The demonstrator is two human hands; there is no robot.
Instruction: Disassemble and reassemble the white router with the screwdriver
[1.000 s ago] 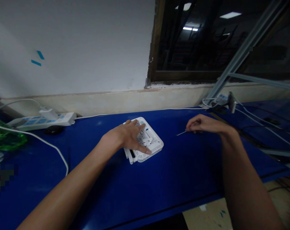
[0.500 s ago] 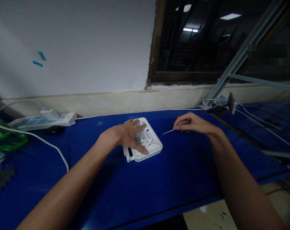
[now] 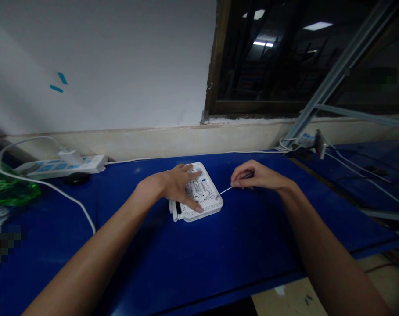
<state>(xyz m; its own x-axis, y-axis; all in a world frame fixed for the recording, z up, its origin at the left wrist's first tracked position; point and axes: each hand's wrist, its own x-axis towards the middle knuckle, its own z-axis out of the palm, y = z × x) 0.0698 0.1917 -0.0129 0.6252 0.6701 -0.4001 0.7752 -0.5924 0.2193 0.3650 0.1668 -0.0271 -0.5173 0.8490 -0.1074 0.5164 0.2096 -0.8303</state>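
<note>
A white router-like box [image 3: 210,202] with small vent holes and a label lies flat on the blue table, its white antennas folded along the left side. My left hand [image 3: 177,183] rests spread over the left part of the box, thumb and fingers apart. From the right, my right hand [image 3: 252,175] pinches a thin metal screwdriver [image 3: 224,191]. The tool's tip is at the box's right corner, by a small hole. Its handle is mostly hidden in my fingers.
A white power strip [image 3: 95,163] with a plugged-in charger stands at the back left, beside a black object [image 3: 77,178] and a green plastic bag [image 3: 18,188]. A white cable [image 3: 67,198] curves over the left side. Cables and a metal frame [image 3: 304,114] stand at right.
My right hand has moved left and slightly down with the screwdriver, whose tip has gone from beside the box to its right corner. My left hand keeps its place on the box.
</note>
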